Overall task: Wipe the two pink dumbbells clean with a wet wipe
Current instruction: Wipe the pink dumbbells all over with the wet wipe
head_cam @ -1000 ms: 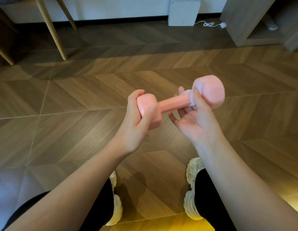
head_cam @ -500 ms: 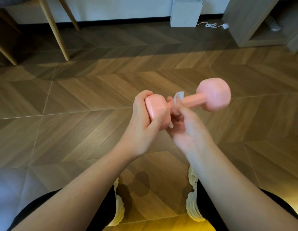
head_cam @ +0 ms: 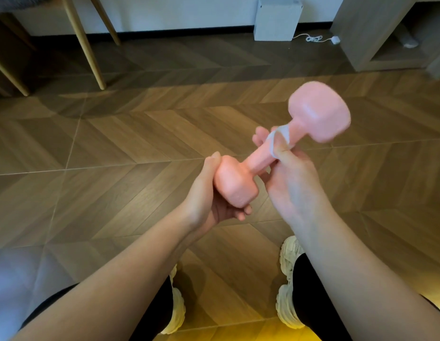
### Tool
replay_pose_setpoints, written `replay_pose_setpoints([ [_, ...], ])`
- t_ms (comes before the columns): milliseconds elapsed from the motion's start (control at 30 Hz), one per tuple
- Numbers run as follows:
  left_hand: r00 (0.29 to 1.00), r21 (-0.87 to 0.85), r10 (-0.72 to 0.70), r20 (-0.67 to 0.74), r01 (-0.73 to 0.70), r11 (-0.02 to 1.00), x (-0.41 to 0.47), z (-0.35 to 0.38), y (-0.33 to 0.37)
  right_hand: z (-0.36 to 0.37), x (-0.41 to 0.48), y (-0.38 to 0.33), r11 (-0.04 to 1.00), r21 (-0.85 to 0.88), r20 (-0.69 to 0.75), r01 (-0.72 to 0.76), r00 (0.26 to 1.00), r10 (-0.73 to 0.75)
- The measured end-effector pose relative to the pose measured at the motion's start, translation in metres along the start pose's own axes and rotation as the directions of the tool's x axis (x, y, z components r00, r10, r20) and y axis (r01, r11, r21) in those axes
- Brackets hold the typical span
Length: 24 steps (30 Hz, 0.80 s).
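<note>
While the far head of the pink dumbbell blurs at upper right, the left hand curls round its near head at centre; the right hand pinches a partly hidden wet wipe around the handle.

Count: pink dumbbell x1. Wet wipe x1, on the dumbbell's handle. Hands x2: left hand at the dumbbell's near head, right hand at its handle. Shoes x2 below the dumbbell: left shoe, right shoe. Wooden legs x3, up-left of the dumbbell. White box x1, cable x1, beyond the dumbbell.
</note>
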<state>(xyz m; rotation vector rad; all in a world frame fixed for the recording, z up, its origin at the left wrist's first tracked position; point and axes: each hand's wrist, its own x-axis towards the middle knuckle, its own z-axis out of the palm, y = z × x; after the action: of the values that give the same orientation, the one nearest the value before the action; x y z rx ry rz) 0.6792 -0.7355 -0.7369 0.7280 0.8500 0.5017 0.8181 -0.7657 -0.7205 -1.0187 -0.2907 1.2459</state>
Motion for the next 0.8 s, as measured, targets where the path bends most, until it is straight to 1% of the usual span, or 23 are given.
replay_pose_setpoints([
  [33, 1.0, -0.04, -0.015, 0.018, 0.015, 0.999, 0.0, -0.001, 0.001, 0.001, -0.003, 0.002, 0.995, -0.093, 0.062, 0.022, 0.998, -0.016],
  [100, 0.998, -0.098, -0.048, 0.039, 0.052, 0.994, 0.0, -0.003, 0.002, 0.004, -0.011, 0.009, 0.953, -0.301, 0.157, 0.035, 0.987, 0.013],
  [167, 0.997, -0.113, -0.056, 0.051, 0.061, 0.992, 0.0, -0.005, 0.003, 0.006, -0.016, 0.015, 0.894, -0.448, 0.176, -0.001, 0.98, 0.09],
  [233, 0.997, -0.113, -0.041, 0.068, 0.049, 0.992, 0.001, -0.006, 0.004, 0.006, -0.017, 0.017, 0.863, -0.505, 0.152, -0.023, 0.982, 0.115],
  [267, 0.997, -0.108, -0.031, 0.077, 0.04, 0.993, 0.001, -0.007, 0.006, 0.007, -0.016, 0.015, 0.866, -0.5, 0.147, -0.031, 0.982, 0.12],
  [367, 0.994, -0.082, -0.009, 0.11, 0.018, 0.997, 0.003, -0.008, 0.009, 0.009, -0.012, 0.007, 0.926, -0.371, 0.151, -0.072, 0.979, 0.137],
  [433, 0.992, -0.064, 0.004, 0.126, 0.004, 0.998, 0.004, -0.008, 0.008, 0.006, -0.005, -0.003, 0.962, -0.267, 0.127, -0.062, 0.987, 0.098],
  [500, 0.994, -0.053, 0.004, 0.113, 0.002, 0.999, 0.005, -0.009, 0.007, 0.003, 0.004, -0.015, 0.995, -0.089, 0.064, -0.051, 0.996, 0.057],
  [533, 0.995, -0.034, 0.005, 0.098, -0.001, 0.999, 0.005, -0.01, 0.005, 0.004, 0.006, -0.02, 0.998, 0.026, 0.016, -0.054, 0.998, 0.054],
  [600, 0.997, 0.032, 0.014, 0.07, -0.016, 0.999, 0.007, -0.008, 0.0, 0.003, 0.009, -0.025, 0.973, 0.227, -0.067, -0.048, 0.996, 0.065],
  [667, 0.997, 0.136, 0.072, 0.02, -0.074, 0.988, 0.01, -0.005, -0.005, 0.001, 0.01, -0.025, 0.935, 0.354, -0.14, -0.03, 0.986, 0.085],
  [700, 0.989, 0.242, 0.148, -0.002, -0.143, 0.96, 0.011, -0.006, -0.008, 0.001, 0.011, -0.025, 0.919, 0.394, -0.173, -0.027, 0.979, 0.103],
  [733, 0.967, 0.393, 0.255, -0.004, -0.233, 0.889, 0.012, -0.008, -0.01, 0.0, 0.012, -0.026, 0.906, 0.423, -0.197, -0.029, 0.973, 0.123],
  [767, 0.925, 0.553, 0.379, 0.032, -0.333, 0.764, 0.011, -0.01, -0.011, -0.001, 0.014, -0.027, 0.897, 0.44, -0.213, -0.038, 0.966, 0.146],
  [800, 0.873, 0.669, 0.476, 0.106, -0.417, 0.615, 0.009, -0.011, -0.011, -0.002, 0.015, -0.028, 0.89, 0.454, -0.226, -0.048, 0.96, 0.167],
])
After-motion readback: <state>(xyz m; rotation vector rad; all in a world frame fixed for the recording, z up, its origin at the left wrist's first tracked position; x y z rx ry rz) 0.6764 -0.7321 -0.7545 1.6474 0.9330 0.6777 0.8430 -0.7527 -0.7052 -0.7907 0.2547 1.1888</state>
